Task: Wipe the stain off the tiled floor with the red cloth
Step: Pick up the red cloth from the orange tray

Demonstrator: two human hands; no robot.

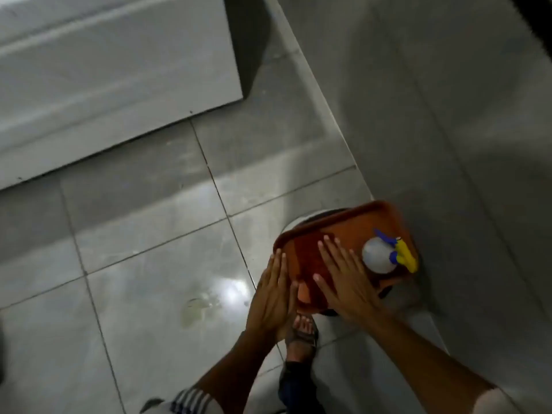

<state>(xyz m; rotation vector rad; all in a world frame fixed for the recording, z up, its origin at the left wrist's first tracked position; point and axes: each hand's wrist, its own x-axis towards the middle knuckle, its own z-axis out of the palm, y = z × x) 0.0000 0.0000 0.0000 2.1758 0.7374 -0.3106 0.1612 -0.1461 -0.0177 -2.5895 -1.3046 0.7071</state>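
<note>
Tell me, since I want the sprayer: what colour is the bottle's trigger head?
Yellow and blue, on the spray bottle; head view.
</note>
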